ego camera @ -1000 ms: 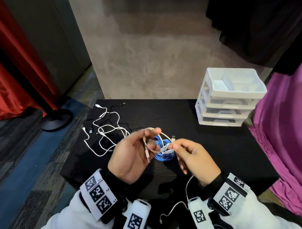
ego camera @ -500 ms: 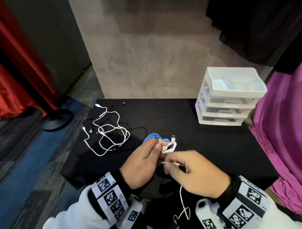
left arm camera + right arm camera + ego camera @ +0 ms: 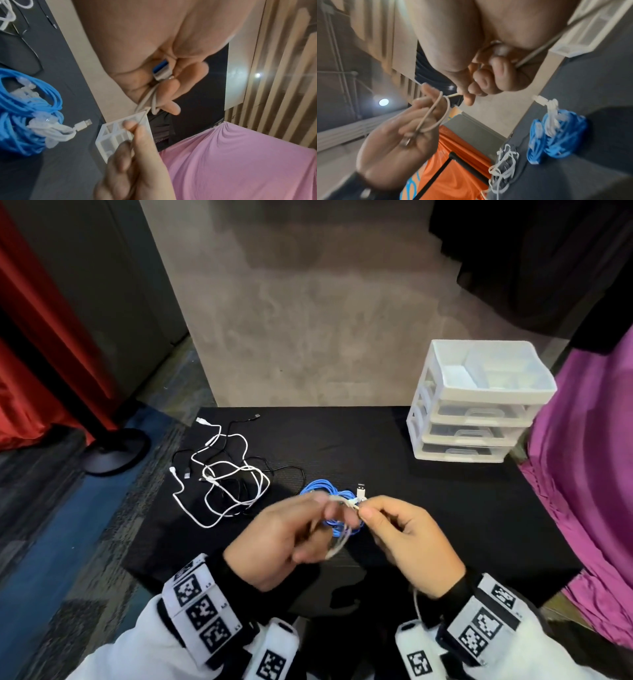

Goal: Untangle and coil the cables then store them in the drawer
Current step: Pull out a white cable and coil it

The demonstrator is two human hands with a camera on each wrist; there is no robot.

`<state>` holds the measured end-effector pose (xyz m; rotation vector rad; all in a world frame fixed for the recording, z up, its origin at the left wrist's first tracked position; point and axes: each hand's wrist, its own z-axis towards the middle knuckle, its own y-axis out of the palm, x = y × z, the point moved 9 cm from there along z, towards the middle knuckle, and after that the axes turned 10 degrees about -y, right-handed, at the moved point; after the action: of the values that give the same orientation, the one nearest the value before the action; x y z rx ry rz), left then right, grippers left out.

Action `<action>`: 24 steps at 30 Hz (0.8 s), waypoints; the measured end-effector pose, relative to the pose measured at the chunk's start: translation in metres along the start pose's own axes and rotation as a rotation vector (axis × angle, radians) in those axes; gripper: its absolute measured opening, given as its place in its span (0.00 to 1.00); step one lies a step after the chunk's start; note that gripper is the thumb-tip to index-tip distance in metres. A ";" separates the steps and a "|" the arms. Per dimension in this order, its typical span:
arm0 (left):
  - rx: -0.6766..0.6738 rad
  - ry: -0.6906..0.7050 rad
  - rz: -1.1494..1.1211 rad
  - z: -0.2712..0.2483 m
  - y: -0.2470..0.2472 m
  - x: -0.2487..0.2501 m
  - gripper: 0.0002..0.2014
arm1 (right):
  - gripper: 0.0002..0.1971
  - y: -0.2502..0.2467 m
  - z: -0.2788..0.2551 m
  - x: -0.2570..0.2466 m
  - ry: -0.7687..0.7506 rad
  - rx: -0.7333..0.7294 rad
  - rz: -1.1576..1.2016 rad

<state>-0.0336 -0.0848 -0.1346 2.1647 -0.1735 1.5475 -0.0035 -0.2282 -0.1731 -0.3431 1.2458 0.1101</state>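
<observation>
Black cloth is covering the table (image 3: 445, 508), which is standing against a grey wall, with red curtain hanging to the left and pink fabric to the right. Both hands are hovering above the near part of the table, sharing one beige cable (image 3: 339, 539). The left hand (image 3: 277, 546) is curling its fingers round several loops of that cable, with the plug (image 3: 162, 73) tucked against the palm. The right hand (image 3: 407, 539) is pinching a strand of the same cable between thumb and forefinger, just beside the left fingertips; the free end is trailing down past the right wrist. Behind the hands a blue coil (image 3: 325, 491) is lying on the cloth, bound with a white cable whose USB plug (image 3: 360, 490) is sticking up. Further left, a tangle (image 3: 222, 477) of white and black cables is sprawling near the table's edge. A white drawer unit (image 3: 476, 405) is sitting at the far right corner, all three drawers looking closed.
</observation>
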 end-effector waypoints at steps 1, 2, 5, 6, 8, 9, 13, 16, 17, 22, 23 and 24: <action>0.053 0.024 -0.050 0.001 -0.008 0.003 0.14 | 0.10 0.003 -0.005 0.008 0.042 0.014 0.026; 0.103 0.050 -0.080 0.002 -0.014 0.007 0.15 | 0.10 0.008 -0.011 0.016 0.073 0.019 0.024; 0.212 0.122 -0.134 0.005 -0.029 0.016 0.18 | 0.11 0.026 -0.031 0.024 0.067 -0.043 -0.151; 0.236 0.142 -0.151 0.006 -0.034 0.017 0.15 | 0.10 0.034 -0.037 0.022 0.045 -0.086 -0.206; 0.293 0.160 -0.128 0.009 -0.039 0.015 0.12 | 0.11 0.050 -0.045 0.013 0.003 -0.187 -0.259; 0.330 0.149 -0.069 0.012 -0.041 0.011 0.12 | 0.12 0.057 -0.047 0.007 -0.018 -0.238 -0.269; 0.409 0.077 0.244 0.021 -0.046 -0.020 0.12 | 0.07 0.061 -0.038 -0.030 -0.127 -0.335 -0.308; 0.353 0.038 0.547 0.018 -0.043 -0.032 0.15 | 0.07 0.031 -0.019 -0.047 -0.168 -0.189 -0.306; 0.280 0.031 0.571 0.016 -0.035 -0.033 0.15 | 0.07 0.017 -0.011 -0.048 -0.169 -0.111 -0.283; 0.060 0.076 0.386 0.005 0.004 -0.023 0.21 | 0.10 -0.024 0.011 -0.016 -0.054 0.087 -0.115; 0.057 0.100 0.314 0.006 0.006 -0.019 0.20 | 0.10 -0.023 0.010 -0.007 -0.046 0.083 -0.110; 0.067 0.114 0.203 0.006 0.004 -0.015 0.18 | 0.11 -0.018 0.007 0.003 -0.035 0.073 -0.109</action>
<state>-0.0354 -0.0935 -0.1490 2.1574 -0.3161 1.8084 0.0086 -0.2435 -0.1707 -0.3438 1.1914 -0.0228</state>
